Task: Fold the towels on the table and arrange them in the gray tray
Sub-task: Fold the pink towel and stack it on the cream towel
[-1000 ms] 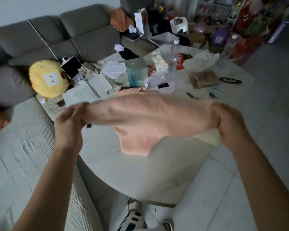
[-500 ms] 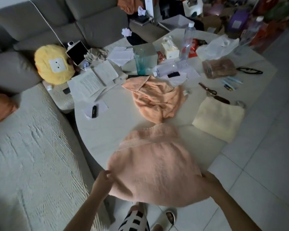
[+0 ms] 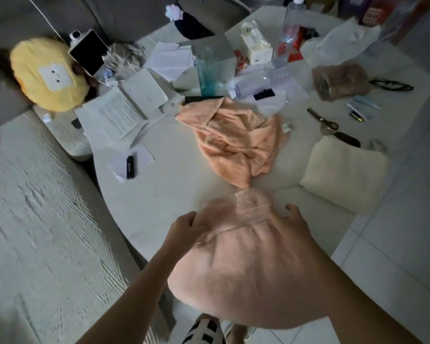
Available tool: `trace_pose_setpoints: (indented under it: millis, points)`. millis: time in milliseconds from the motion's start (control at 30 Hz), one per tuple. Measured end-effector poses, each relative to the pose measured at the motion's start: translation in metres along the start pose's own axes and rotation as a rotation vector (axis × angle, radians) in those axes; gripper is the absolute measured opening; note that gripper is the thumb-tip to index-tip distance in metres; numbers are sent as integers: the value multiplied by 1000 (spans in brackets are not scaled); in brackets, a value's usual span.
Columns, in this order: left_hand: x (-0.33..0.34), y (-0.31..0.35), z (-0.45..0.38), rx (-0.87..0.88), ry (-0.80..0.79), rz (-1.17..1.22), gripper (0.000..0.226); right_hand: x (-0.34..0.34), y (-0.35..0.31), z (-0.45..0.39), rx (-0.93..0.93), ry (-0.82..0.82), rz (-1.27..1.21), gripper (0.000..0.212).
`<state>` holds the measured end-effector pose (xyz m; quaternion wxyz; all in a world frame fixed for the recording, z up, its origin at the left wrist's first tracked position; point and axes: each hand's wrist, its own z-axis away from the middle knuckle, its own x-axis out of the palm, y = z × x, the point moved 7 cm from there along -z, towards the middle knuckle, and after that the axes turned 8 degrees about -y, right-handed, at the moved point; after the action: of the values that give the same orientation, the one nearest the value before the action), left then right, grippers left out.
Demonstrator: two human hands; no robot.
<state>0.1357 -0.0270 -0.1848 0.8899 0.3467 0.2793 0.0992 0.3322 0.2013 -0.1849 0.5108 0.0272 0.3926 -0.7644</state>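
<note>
Currently, both hands grasp the pink towel [image 3: 243,269] at its far edge. The left hand [image 3: 184,225] holds the left side of that edge, fingers curled onto the fabric. The right hand [image 3: 294,219] holds the right side, fingers curled over the fabric's edge. Between the two grips the towel is doubled over, and the near portion drapes past the rim of the white table [image 3: 159,194] toward the person. Just beyond the grips, the crumpled orange towel [image 3: 236,140] lies on the table, its near tip almost touching the pink towel. To the right of the right-hand grip, the folded cream towel [image 3: 343,172] lies flat at the table rim. Scissors [image 3: 330,126] lie just beyond the cream towel. Left of the left-hand grip, a black lighter [image 3: 130,167] rests on a paper slip. The gray tray cannot be identified.
</note>
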Motion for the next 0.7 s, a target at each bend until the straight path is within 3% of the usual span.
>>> trace_pose_setpoints:
  millis: [100, 167, 233, 333, 400, 500, 600, 700]
  points:
    - [16, 7, 14, 173, -142, -154, 11, -3, 1, 0, 15, -51, 76, 26]
    - [25, -5, 16, 202, -249, -235, 37, -12, 0, 5, -3, -30, 117, 14]
    - [14, -16, 7, 173, -179, -189, 45, -25, -6, 11, -27, 25, 90, 6]
    - [-4, -15, -7, 152, -110, -50, 33, -29, -21, 20, -47, 72, 64, 5]
    - [-1, -9, -15, 65, -259, 85, 29, -16, -29, 25, -22, 138, 25, 10]
    - [9, 4, -20, 11, -442, 171, 49, 4, -43, 29, 19, 264, 50, 32]
    - [16, 3, -21, -73, -556, 248, 65, 20, -42, 19, 47, 140, 30, 48]
    - [22, -14, -14, -169, -698, 209, 65, 24, -35, 11, -7, 3, 6, 35]
